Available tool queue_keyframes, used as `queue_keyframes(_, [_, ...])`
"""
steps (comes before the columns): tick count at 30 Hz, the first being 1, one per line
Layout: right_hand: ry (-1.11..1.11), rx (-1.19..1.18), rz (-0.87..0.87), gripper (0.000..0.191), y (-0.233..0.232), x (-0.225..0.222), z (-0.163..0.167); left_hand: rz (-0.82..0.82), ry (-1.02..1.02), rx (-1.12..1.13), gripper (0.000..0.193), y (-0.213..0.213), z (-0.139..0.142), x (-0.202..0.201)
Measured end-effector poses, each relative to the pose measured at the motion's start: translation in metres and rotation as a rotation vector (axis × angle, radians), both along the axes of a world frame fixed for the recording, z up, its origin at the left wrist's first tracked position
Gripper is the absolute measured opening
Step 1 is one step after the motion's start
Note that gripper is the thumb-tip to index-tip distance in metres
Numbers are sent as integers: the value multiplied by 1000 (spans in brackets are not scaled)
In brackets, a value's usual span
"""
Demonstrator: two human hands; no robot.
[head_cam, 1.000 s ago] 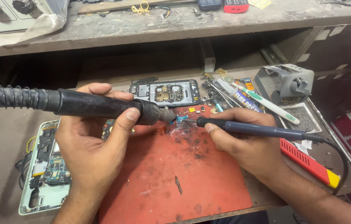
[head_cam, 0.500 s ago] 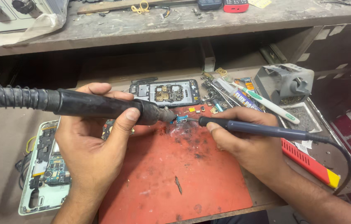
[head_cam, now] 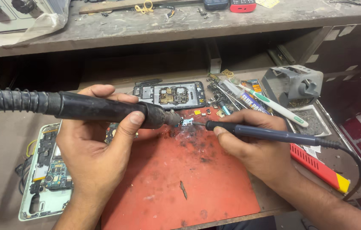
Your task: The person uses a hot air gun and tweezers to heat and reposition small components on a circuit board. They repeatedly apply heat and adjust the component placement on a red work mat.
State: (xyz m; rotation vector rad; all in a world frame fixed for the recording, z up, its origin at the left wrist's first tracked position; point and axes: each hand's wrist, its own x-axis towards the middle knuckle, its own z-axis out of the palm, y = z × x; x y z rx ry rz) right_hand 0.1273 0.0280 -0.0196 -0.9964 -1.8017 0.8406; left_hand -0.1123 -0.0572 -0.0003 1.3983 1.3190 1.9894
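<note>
From the head camera, the left hand (head_cam: 93, 149) is wrapped around a thick black hot-air wand (head_cam: 103, 108), its nozzle aimed at a small shiny part (head_cam: 187, 122) on the red mat (head_cam: 180, 179). The right hand (head_cam: 253, 145) grips a slim soldering iron (head_cam: 261, 133) like a pen; its tip seems to touch that part, though it is too small to be sure. An opened white phone (head_cam: 46, 170) lies left of the mat, a dark phone frame (head_cam: 169, 94) behind it.
</note>
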Motion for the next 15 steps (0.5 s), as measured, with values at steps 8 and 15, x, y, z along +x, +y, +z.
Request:
queue_keyframes(8, [19,-31,16,9,0,2,-1,1,169,95,43,1,-4,-2])
queue_keyframes(15, [33,-29,24,9,0,2,-2,-21,164,110,47,2,-6,-3])
